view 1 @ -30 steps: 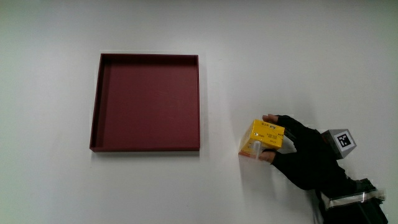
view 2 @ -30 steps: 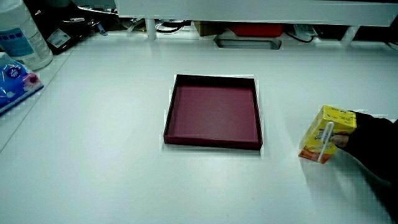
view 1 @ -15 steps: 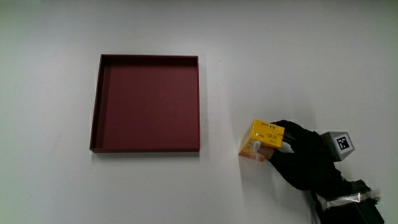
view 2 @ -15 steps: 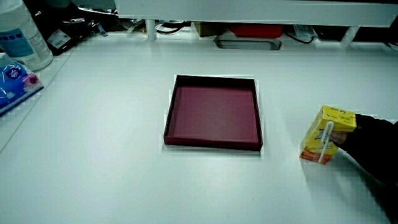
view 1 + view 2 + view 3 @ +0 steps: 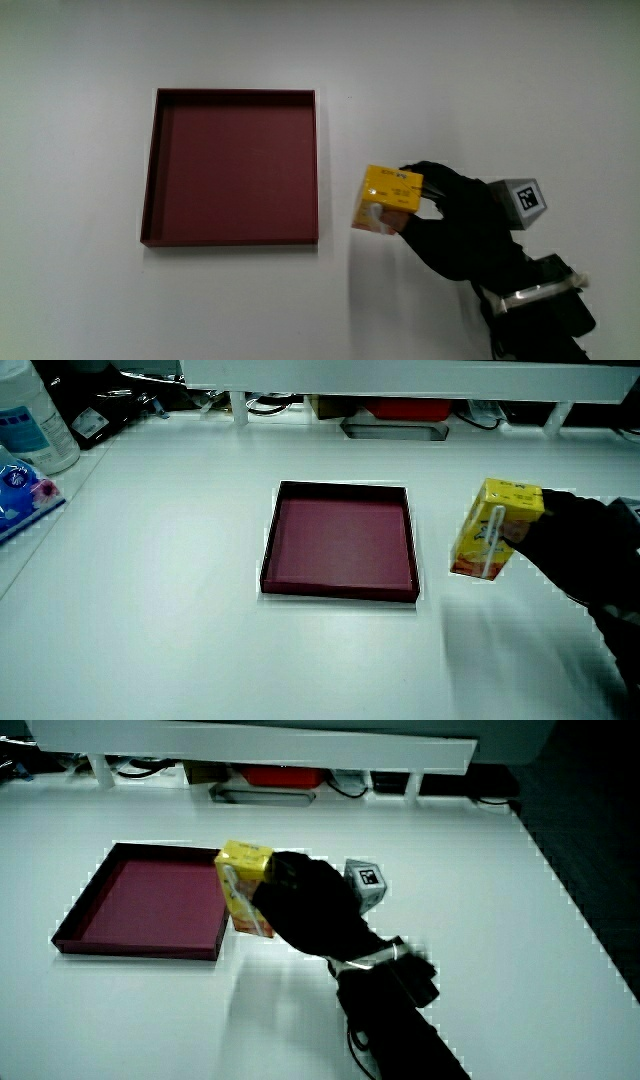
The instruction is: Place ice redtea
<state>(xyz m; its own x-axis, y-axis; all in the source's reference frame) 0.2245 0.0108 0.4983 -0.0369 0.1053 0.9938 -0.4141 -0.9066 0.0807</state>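
The ice redtea is a small yellow drink carton [image 5: 387, 198] with a straw on its side, seen in both side views [image 5: 492, 528] [image 5: 243, 886]. The gloved hand [image 5: 448, 222] is shut on it and holds it lifted off the table, beside the dark red square tray [image 5: 158, 170]. The tray [image 5: 338, 589] [image 5: 139, 949] holds nothing. The carton casts a shadow on the table beneath it. The patterned cube [image 5: 524, 196] sits on the back of the hand.
A clear plastic bottle [image 5: 30, 410] and a blue packet [image 5: 22, 495] lie at the table's edge in a side view. Cables and a red box [image 5: 405, 406] sit under the low partition.
The hand closed on the carton, lifted it off the table and carried it toward the tray. The tray has not moved.
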